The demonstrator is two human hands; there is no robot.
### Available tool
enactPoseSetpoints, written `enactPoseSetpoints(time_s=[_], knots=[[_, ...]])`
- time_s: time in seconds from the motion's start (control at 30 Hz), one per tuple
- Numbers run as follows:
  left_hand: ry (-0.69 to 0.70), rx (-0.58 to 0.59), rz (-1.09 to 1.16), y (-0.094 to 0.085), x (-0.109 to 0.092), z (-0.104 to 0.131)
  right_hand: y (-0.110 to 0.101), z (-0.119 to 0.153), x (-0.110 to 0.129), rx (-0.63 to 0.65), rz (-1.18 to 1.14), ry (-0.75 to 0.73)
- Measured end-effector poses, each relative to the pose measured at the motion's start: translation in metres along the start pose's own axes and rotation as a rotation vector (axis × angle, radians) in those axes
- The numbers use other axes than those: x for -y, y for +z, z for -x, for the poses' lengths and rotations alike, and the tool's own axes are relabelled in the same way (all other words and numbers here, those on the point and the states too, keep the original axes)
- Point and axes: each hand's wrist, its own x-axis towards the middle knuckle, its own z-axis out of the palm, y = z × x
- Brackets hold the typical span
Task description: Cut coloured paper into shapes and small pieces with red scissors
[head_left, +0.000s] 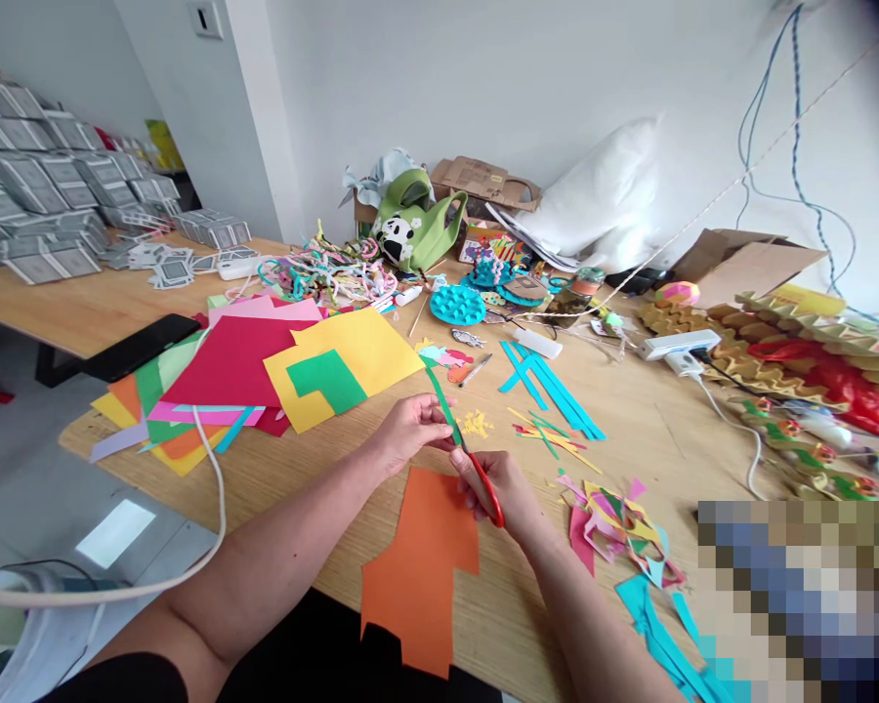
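Between the fingers of my left hand is a narrow green paper strip, pointing up and away from me. My right hand grips red-handled scissors, whose blades meet the near end of the strip. How far the blades are apart I cannot make out. Below both hands an orange sheet of paper with cut-out edges overhangs the table's front edge. Small yellow paper bits lie just beyond my hands. To their right are thin coloured strips and longer blue strips.
Stacked coloured sheets cover the table's left, beside a black tablet-like slab. Paper scraps lie at right, near a white power strip. A green panda bag stands at the back. A white cable crosses near my left arm.
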Motion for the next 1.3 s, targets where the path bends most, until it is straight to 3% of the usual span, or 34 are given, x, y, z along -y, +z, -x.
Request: enactPoseSetpoints(time_s=[1.3], knots=[[0.003, 0.019, 0.003, -0.0014, -0.0001, -0.0007, 0.0037, -0.001, -0.0013, -0.036, -0.026, -0.026]])
